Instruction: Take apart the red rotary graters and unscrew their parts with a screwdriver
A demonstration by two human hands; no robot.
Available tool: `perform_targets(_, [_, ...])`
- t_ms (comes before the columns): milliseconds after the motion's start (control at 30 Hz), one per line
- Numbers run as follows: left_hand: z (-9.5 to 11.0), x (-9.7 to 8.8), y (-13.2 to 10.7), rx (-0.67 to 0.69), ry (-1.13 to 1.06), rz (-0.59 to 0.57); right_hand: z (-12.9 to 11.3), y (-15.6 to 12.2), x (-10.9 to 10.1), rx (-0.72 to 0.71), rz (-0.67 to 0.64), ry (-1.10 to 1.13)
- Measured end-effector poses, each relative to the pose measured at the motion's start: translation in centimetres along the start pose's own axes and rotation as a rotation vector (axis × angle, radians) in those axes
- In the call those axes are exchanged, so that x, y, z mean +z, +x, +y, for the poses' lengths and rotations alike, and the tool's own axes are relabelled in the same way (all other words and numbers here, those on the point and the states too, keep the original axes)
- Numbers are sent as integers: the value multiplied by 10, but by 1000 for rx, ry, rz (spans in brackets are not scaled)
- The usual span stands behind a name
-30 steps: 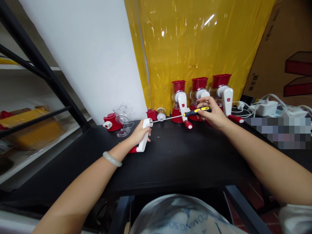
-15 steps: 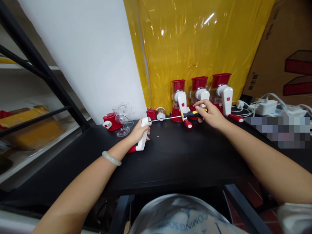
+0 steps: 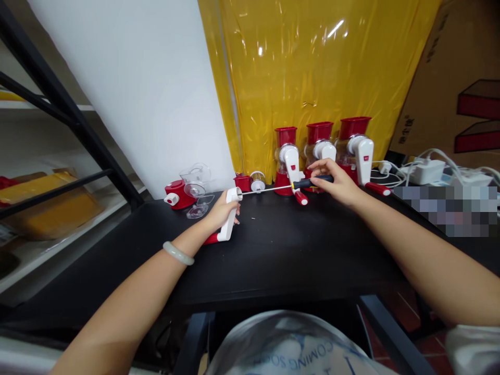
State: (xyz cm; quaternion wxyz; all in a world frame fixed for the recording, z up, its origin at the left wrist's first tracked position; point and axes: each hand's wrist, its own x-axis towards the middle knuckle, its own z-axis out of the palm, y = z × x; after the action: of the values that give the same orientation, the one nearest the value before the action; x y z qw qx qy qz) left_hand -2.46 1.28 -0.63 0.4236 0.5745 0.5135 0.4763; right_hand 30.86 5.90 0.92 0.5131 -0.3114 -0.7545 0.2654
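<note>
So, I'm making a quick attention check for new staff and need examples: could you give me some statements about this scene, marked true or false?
1. The right hand holds a screwdriver. True.
2. The left hand grips a white crank. True.
3. The screwdriver's shaft points away from the crank. False: it points to the round opening at the crank's upper end.
4. Clear plastic parts sit beside a red housing. True.
5. Only one red-topped machine stands upright. False: three red-topped machines do.
6. A bracelet circles the right wrist. False: the bracelet is on the left.
</note>
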Motion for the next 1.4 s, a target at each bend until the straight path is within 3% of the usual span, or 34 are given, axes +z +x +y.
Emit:
perform_targets(167, [0,0,0,4,-16,-1,-3,-2,3,121,17,10])
perform_targets(333, [-1,0,0,4,-25,-2,-6,-2,2,146,48,-100])
perform_targets(633, [-1,-1,0,-9,9,15,3,2,1,-35,48,-146])
perform_targets(1033, [2,-1,1,1,-13,50,-1,1,-1,-126,-66,-177])
perform_targets(1400, [1,-1,-1,-5,3,48,3,0,6,26,-22,-253])
